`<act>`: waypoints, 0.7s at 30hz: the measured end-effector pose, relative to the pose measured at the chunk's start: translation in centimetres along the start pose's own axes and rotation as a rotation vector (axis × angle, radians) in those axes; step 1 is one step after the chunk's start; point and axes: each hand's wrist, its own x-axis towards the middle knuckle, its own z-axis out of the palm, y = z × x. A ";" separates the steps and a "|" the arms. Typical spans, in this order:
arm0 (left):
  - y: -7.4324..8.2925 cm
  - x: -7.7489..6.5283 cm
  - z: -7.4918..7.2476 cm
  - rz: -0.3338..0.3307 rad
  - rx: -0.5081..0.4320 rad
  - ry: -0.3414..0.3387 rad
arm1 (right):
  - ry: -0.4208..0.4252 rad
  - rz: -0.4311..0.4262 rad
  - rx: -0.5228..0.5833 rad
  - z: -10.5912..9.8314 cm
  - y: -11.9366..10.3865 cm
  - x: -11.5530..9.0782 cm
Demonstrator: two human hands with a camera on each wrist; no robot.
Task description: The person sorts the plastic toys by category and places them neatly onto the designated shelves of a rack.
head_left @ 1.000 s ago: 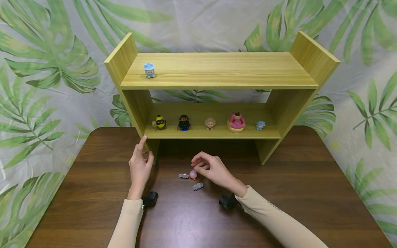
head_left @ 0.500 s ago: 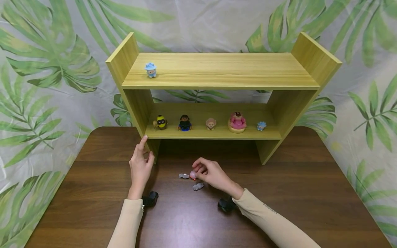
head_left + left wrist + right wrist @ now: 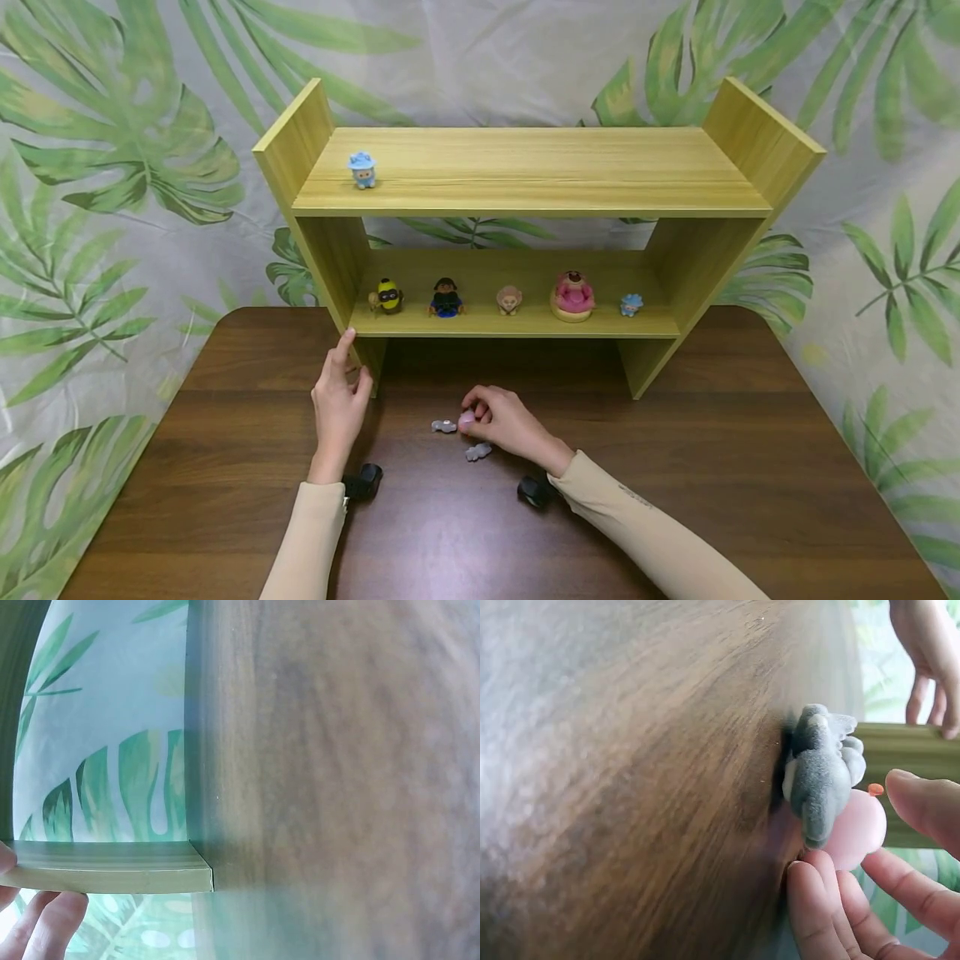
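Note:
In the head view my left hand (image 3: 341, 408) holds the left side panel of a light wooden shelf (image 3: 525, 212) near its front edge. The left wrist view has fingers (image 3: 56, 922) on both faces of this panel (image 3: 112, 879). My right hand (image 3: 510, 421) is low over the table, thumb and fingers around a small pink figurine (image 3: 467, 419). Seen from the right wrist, the figurine (image 3: 861, 829) is round and smooth with an orange bit. A grey fuzzy animal figurine (image 3: 817, 776) lies in front of it. Two grey figurines lie beside the hand, one left (image 3: 444, 426), one nearer (image 3: 478, 451).
On the middle board stand several figurines: yellow and black (image 3: 387, 297), dark-haired (image 3: 447, 298), beige (image 3: 509, 300), pink bear (image 3: 573, 297), small blue (image 3: 631, 304). A blue-hatted figurine (image 3: 362, 170) stands on the top board. Brown table (image 3: 675, 500) below; leaf-patterned cloth (image 3: 480, 58) behind.
My right hand has come down and slightly left, its thumb and fingers closing around the pink figurine. The left hand stays in place on the shelf panel.

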 end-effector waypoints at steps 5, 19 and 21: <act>0.0 0.0 0.0 -0.003 0.000 -0.002 | -0.006 -0.002 -0.068 0.4 0.0 0.2; 0.0 0.0 0.0 -0.004 -0.001 -0.005 | -0.018 -0.029 -0.043 0.5 0.1 0.1; -0.1 0.0 0.0 -0.007 -0.001 -0.008 | -0.019 -0.024 -0.020 0.4 0.1 0.0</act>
